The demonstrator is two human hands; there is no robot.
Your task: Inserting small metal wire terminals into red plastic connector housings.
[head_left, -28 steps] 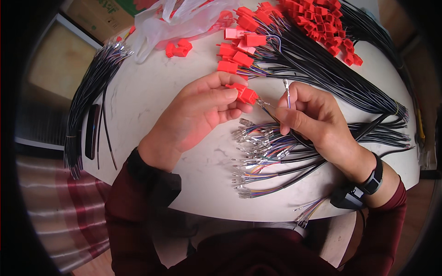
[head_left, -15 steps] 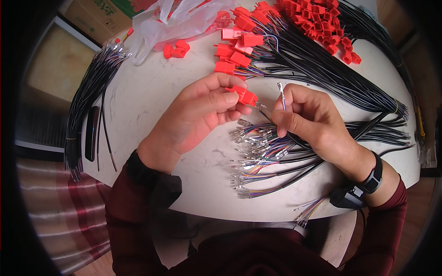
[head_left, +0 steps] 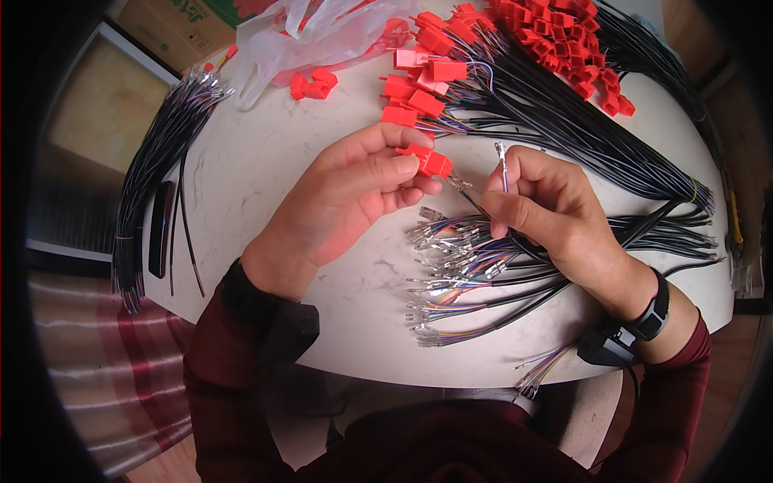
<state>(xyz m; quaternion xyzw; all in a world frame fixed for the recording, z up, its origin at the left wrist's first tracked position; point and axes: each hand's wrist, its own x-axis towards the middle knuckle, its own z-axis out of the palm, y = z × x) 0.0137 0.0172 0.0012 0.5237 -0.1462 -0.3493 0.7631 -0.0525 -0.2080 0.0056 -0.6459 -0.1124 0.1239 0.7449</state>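
The left hand [head_left: 350, 183] pinched the red connector housing [head_left: 432, 163], long axis sloping down-right; the right hand [head_left: 555, 208], beyond that end, gripped terminal-tipped wires [head_left: 505, 172].

"What are the things carried on?"
"A pale surface [head_left: 362, 314], faintly veined."
"And along its left?"
"A bundle of black cables [head_left: 161, 145] is laid there, a slim dark object [head_left: 161, 229] placed beside it."
"At the far side?"
"A translucent plastic bag [head_left: 322, 48] is set down — loose red connectors [head_left: 314, 84] are left just beside it. Farther right, red-tipped cables [head_left: 576, 125] are stretched out, with a red pile [head_left: 555, 44] heaped near them."
"Nearer the front?"
"Black cables with metal terminals [head_left: 467, 258] are fanned out — a small bunch of coloured wires [head_left: 541, 372] is seen at the near edge."
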